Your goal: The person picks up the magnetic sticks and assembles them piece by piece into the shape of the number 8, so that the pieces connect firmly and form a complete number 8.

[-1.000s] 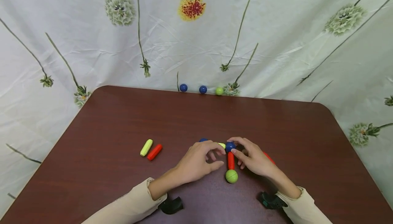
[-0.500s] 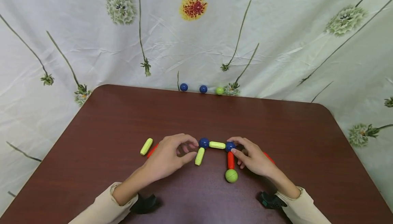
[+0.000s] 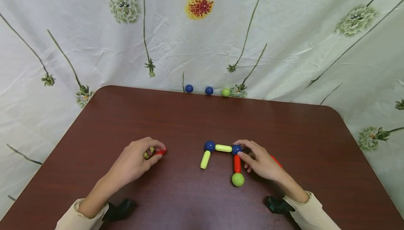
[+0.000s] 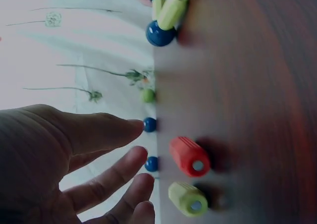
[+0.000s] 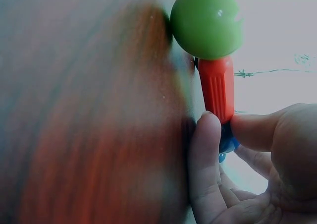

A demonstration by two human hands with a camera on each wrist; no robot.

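My right hand (image 3: 259, 160) pinches a blue ball (image 3: 236, 149) between thumb and fingers. Joined to that ball are a red magnetic rod (image 3: 237, 164), ending in a green ball (image 3: 238, 180), and a yellow rod (image 3: 223, 148). The yellow rod leads to a second blue ball (image 3: 209, 146), from which another yellow rod (image 3: 205, 160) points toward me. My left hand (image 3: 134, 158) hovers at a loose red rod (image 3: 161, 151), thumb and fingers parted; the left wrist view shows the red rod (image 4: 189, 157) just beyond the fingertips. Beside it lies a loose yellow rod (image 4: 187, 199).
Two blue balls (image 3: 189, 88) and a green ball (image 3: 226, 92) sit along the table's far edge against the flowered cloth (image 3: 176, 47). Another red piece (image 3: 276, 161) shows partly behind my right hand. The brown table (image 3: 189, 117) has a smooth top.
My left hand has moved left, away from the joined rods and balls, to the loose red and yellow rods. My right hand stays on the blue ball.
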